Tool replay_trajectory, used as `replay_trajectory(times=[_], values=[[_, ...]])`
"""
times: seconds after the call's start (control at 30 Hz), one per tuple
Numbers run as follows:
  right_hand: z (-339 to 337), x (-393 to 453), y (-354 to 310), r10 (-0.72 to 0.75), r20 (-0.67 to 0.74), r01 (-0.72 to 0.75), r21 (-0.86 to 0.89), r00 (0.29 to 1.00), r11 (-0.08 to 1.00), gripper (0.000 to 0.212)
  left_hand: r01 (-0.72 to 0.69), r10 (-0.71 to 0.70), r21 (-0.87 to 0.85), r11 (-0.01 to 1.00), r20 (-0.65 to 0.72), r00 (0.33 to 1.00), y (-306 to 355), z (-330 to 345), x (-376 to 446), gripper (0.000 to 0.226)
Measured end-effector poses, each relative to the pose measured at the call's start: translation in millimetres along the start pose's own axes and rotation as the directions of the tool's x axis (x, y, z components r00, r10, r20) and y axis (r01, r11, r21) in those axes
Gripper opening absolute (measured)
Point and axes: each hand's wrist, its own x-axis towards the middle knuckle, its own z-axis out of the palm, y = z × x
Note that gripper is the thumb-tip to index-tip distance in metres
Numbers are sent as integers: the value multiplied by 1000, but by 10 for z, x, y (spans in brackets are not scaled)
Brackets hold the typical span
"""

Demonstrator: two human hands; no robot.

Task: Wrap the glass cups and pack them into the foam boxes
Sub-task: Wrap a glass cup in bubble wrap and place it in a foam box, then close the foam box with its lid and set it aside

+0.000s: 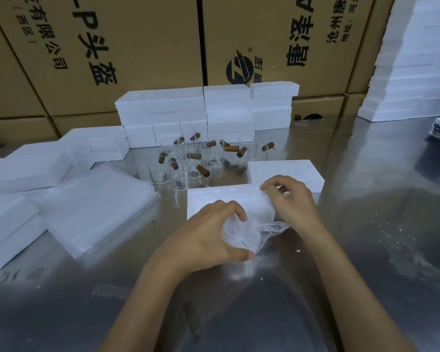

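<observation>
While the left hand (208,235) is curling its fingers and thumb around a glass cup (239,237) half covered in clear wrap, the right hand (287,199) is pinching the far edge of that wrapping sheet (257,214) just above it; the two hands are working close together but not touching. The cup is sitting low over the steel table (366,250), at the near edge of an open foam box (214,196), whose foam lid (285,171) is lying just beyond to the right. Farther back, unwrapped glass cups with brown handles (196,158) are standing grouped, wrapping sheets (97,209) are lying stacked at left, and foam boxes (203,110) are piled against cardboard cartons (137,47)
</observation>
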Motion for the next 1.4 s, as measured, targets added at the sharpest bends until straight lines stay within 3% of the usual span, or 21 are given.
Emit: replay_trajectory(times=[0.13,0.27,0.37,0.47,0.8,1.0,1.13,1.17,1.23,1.3,1.33,1.4], values=[[7,-31,28,-39,177,51,-61,983,997,17,-28,23,-43,999,-110,994,-9,-12,-14,39],[-19,-36,30,-50,204,60,-46,978,997,9,-26,-49,-285,958,-251,967,-123,-233,-37,45],[-26,-52,3,-29,232,35,-23,972,999,12,-74,-117,-425,902,-408,905,-232,-352,-28,47],[-18,-71,-16,-25,254,40,-54,967,998,7,-32,-199,-398,917,-525,827,-329,-302,14,61],[-12,-90,-59,1,290,35,-120,957,992,7,144,-191,-145,979,-399,897,-534,-112,127,71],[8,-89,-40,-36,242,56,-78,970,995,13,164,-231,-216,962,-335,913,-592,-113,138,65],[-50,43,41,-76,-81,62,-165,994,984,50,159,-234,-255,954,-298,925,-630,-107,138,63],[-115,148,74,-49,-96,24,-241,994,970,62,149,-227,-267,952,-289,930,-643,-109,138,61],[-274,440,132,78,43,-50,-464,996,884,93,125,-208,-303,945,-260,943,-664,-115,148,59],[-416,767,188,194,200,2,-701,960,714,118,104,-192,-344,933,-232,953,-685,-112,156,59],[-464,905,216,226,260,58,-766,939,641,126,98,-187,-358,929,-223,957,-694,-110,158,59],[-518,1076,252,289,349,115,-791,891,600,134,94,-182,-376,922,-207,961,-719,-104,163,60]])
